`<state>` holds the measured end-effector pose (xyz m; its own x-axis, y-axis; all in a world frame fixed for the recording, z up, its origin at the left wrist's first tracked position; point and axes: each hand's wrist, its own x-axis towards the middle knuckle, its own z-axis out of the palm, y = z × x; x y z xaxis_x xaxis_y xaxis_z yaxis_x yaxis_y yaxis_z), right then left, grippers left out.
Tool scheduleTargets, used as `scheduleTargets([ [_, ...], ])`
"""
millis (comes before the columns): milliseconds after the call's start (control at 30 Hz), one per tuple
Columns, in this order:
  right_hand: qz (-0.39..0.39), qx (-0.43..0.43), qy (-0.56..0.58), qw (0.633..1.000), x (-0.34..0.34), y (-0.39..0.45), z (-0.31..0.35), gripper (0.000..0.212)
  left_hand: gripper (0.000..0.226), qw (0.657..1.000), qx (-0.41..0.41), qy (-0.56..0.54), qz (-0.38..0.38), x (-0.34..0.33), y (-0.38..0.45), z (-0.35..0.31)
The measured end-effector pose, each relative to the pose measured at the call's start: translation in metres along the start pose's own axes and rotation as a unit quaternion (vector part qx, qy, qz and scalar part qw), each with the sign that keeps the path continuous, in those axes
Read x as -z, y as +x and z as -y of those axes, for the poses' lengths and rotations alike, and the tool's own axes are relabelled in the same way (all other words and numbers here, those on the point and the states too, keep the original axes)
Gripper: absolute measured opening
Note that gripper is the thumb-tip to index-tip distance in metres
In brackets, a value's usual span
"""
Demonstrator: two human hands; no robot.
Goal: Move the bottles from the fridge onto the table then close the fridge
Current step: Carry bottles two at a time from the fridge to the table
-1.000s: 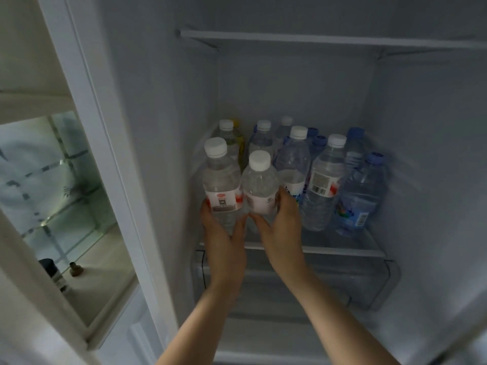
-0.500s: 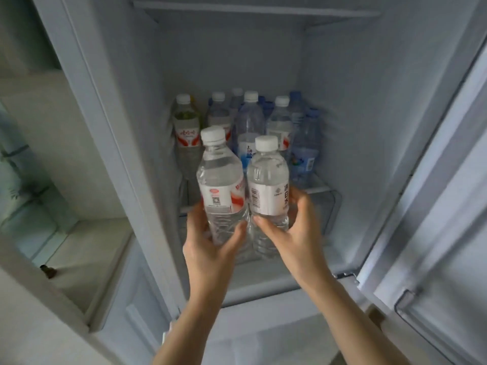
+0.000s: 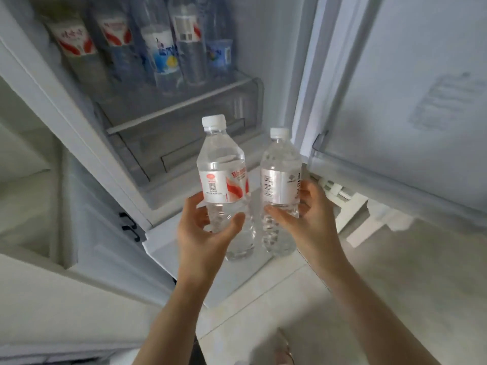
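1. Left hand [image 3: 204, 234]: fingers and thumb curled round the lower body of a clear water bottle, gripping below its label; forearm enters from the bottom edge.
2. Red-labelled water bottle [image 3: 224, 180]: clear plastic, white cap, white label with red swirl and a small code square; held upright with a slight tilt, in the air in front of the open fridge, outside its compartment.
3. Right hand [image 3: 307, 218]: thumb across the front of a second bottle, fingers wrapped behind it, gripping at and just under the label.
4. Silver-labelled water bottle [image 3: 280, 185]: clear plastic, white cap, pale silvery label with a barcode on its left side; upright, just beside the red-labelled one, the two lower bodies close together; whether they touch cannot be told.
5. Fridge [image 3: 263, 48]: white interior, door open; a transparent drawer [image 3: 184, 133] sits under the glass shelf.
6. Glass shelf [image 3: 168, 104]: carries the remaining bottles at upper left, well apart from the two held ones.
7. Remaining bottles [image 3: 163, 48]: a standing group, blurred; two at the left bear red-and-white labels, others blue labels, one a barcode panel. Caps are cut off by the top edge; exact count cannot be told.
8. Fridge door [image 3: 421, 101]: stands open at right, with a faint, unreadable sticker on its inner face.
9. Floor [image 3: 395, 285]: pale tiles below the hands.
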<state>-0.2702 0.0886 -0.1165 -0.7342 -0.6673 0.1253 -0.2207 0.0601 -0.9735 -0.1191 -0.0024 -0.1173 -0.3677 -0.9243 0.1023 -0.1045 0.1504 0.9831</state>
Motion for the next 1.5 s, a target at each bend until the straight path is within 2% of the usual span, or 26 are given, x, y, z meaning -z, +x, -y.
scheduleTargets([
  [100, -0.056, -0.033, -0.036, 0.997, 0.033, -0.031, -0.015, 0.066, 0.060, 0.998, 0.034, -0.004, 0.051, -0.017, -0.025, 0.008],
  [400, -0.162, -0.143, -0.090, 0.972, 0.133, -0.124, -0.050, 0.070, 0.052, 0.976, 0.094, 0.004, 0.197, -0.084, -0.099, 0.021],
  [667, -0.230, -0.218, -0.079, 0.945, 0.252, -0.234, -0.082, 0.075, 0.058, 0.938, 0.166, 0.034, 0.302, -0.172, -0.223, 0.025],
  [833, -0.246, -0.251, -0.069, 0.934, 0.337, -0.297, -0.100, 0.072, 0.044, 0.906, 0.191, 0.036, 0.375, -0.239, -0.309, 0.020],
  [1000, -0.283, -0.268, -0.057, 0.919, 0.411, -0.341, -0.119, 0.063, 0.045, 0.882, 0.218, 0.039, 0.417, -0.308, -0.370, 0.014],
  [1267, -0.322, -0.308, -0.044, 0.894, 0.499, -0.343, -0.151, 0.069, 0.046, 0.866, 0.210, 0.060, 0.450, -0.403, -0.392, 0.003],
  [1500, -0.327, -0.313, -0.041, 0.891, 0.566, -0.281, -0.181, 0.069, 0.044, 0.853, 0.209, 0.087, 0.471, -0.503, -0.366, 0.000],
])
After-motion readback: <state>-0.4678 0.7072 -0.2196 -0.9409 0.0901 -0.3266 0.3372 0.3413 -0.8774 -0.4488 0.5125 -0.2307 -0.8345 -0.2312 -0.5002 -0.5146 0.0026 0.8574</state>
